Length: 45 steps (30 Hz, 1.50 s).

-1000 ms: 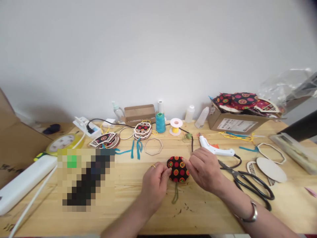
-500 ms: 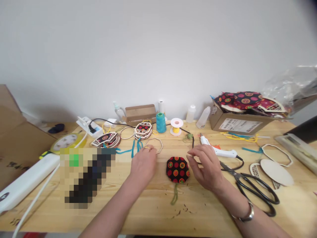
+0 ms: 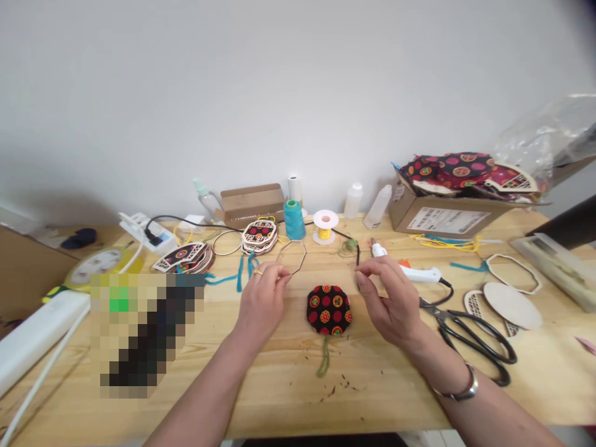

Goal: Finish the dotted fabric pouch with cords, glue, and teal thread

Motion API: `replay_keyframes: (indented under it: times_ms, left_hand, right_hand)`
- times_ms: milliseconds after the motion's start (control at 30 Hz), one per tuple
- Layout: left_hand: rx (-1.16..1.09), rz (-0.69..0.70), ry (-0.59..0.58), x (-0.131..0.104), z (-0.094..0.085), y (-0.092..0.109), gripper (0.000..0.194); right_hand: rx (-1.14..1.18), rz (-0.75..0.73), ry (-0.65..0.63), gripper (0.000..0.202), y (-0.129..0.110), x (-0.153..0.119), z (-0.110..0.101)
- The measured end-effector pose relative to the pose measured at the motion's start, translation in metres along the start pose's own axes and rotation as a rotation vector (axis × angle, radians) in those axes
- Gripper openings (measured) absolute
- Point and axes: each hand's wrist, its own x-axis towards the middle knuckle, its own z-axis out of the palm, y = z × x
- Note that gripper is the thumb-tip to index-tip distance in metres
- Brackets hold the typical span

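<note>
My left hand (image 3: 265,295) pinches the near left edge of a thin octagonal frame (image 3: 305,248), which is tilted up off the table. Between my hands lies a black octagonal fabric piece (image 3: 328,310) with red and orange round patterns; a green cord loop (image 3: 323,359) extends from its near edge. My right hand (image 3: 386,295) hovers just right of the fabric piece, thumb and forefinger close together; anything between them is too small to make out. Behind that hand lies a white glue gun (image 3: 421,274), partly hidden.
Black-handled scissors (image 3: 484,341) and a pale oval disc (image 3: 512,305) lie at right. Farther back are a teal thread cone (image 3: 293,221), a yellow thread spool (image 3: 325,225) and a cardboard box (image 3: 442,217) of fabric pieces. A white power strip (image 3: 41,332) lies left.
My left hand has closed on the octagonal frame and lifted its near side. My right hand stays beside the fabric piece, its thumb and forefinger nearer each other. The view has shifted slightly.
</note>
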Motion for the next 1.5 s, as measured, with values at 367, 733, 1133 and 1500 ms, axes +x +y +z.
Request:
replay_keyframes:
  times_ms: [367,733,1133,1500]
  left_hand:
    - [-1.264,-0.623,-0.487,-0.005,0.001,0.026,0.021]
    - [-0.853,-0.616,-0.393,-0.006,0.008,0.016,0.023]
    - [-0.408,-0.540,-0.416,-0.008,0.007,0.024,0.022]
    - [-0.241,-0.469,-0.404,-0.011,0.012,0.020,0.025]
  right_hand:
    - [0.632,0.735,-0.227,0.031,0.011,0.003,0.011]
    - [0.638,0.853,-0.285,0.027,0.006,0.007,0.008]
    - [0.145,0.625,-0.437,0.013,0.011,0.001,0.011]
    - [-0.082,0.372,-0.443,0.014,0.012,-0.006,0.016]
